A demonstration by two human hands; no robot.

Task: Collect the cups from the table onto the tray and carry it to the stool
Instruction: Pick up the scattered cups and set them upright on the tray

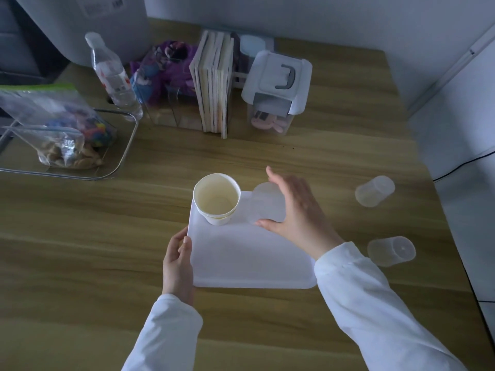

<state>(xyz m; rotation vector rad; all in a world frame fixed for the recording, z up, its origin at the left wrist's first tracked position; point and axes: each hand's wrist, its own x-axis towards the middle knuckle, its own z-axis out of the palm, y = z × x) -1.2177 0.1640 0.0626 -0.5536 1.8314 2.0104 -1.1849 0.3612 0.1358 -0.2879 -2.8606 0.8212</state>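
A white tray (241,258) lies on the wooden table (93,236). My left hand (178,263) grips its left edge. A cream paper cup (217,199) stands upright in the tray's far left corner. Beside it, at the far right corner, a clear plastic cup (263,203) sits upright with my right hand (294,207) curled around it, thumb at its base and fingers over its far side. Two more clear plastic cups stand upside down on the table to the right of the tray: one further away (375,194), one nearer (391,250).
A clear tray (126,156) with snack bags sits at the left. A water bottle (113,76), a purple bag (163,68), upright books (214,84) and a lidded storage box (276,87) line the back. The table's right edge runs close to the two loose cups.
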